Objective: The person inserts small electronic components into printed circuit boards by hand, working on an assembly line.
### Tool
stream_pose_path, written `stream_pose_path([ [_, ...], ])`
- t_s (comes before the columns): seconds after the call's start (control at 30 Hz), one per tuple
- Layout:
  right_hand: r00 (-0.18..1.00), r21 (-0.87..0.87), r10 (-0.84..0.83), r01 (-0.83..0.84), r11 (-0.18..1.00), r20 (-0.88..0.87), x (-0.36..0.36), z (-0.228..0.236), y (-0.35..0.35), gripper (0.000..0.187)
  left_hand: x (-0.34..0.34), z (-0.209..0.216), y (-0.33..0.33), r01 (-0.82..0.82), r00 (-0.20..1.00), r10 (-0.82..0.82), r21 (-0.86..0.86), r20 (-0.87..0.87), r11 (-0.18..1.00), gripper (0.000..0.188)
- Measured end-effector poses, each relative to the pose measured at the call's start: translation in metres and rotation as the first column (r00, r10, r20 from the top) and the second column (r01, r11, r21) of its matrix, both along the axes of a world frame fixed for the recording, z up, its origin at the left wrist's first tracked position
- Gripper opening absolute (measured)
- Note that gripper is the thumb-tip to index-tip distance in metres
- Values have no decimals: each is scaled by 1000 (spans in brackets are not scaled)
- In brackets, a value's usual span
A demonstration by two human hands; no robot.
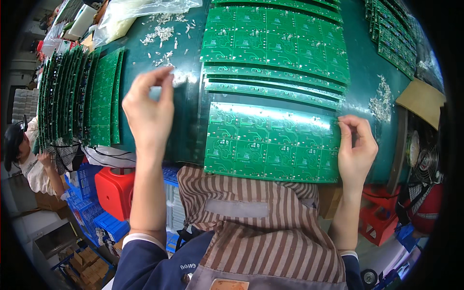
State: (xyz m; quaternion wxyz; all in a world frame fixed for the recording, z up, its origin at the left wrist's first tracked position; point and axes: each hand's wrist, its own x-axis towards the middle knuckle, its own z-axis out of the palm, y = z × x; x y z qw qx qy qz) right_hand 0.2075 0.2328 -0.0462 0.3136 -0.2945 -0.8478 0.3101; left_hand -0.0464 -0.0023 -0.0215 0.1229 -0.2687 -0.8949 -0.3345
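Observation:
A green panel of circuit boards [270,142] lies flat in front of me at the table's near edge. My left hand [151,108] is raised to the left of it, thumb and forefinger pinched beside a scatter of small clear-and-silver parts [162,35]. Whatever sits between those fingertips is too small to make out. At the panel's upper right corner, my right hand [357,147] has its fingers closed in a pinch. I cannot tell whether they grip the panel's edge or a tiny part.
More green panels [275,36] lie overlapped beyond the front one. Upright panels [104,99] stand in a row at left, others [394,41] at far right. A second pile of small parts [381,99] lies right. Another person [36,154] is at left, near a red stool [113,193].

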Motion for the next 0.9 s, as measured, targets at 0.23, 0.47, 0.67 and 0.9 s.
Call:
stream_pose_path([
  [0.23,999,-23,6,-7,1000,-40,-6,2,-1,8,-53,4,-2,156,988,-148,-209,53,965,13],
  [0.47,996,-124,1,-12,992,-87,-2,-4,2,7,-70,14,2,243,960,-201,-223,194,944,14],
  [0.67,999,18,18,-18,1000,-34,-4,1,2,6,-72,17,1,255,962,-208,-315,177,914,15],
  [0.9,1000,13,27,-27,1000,12,-1,11,-2,13,-72,12,-5,366,928,-366,-328,65,871,13],
])
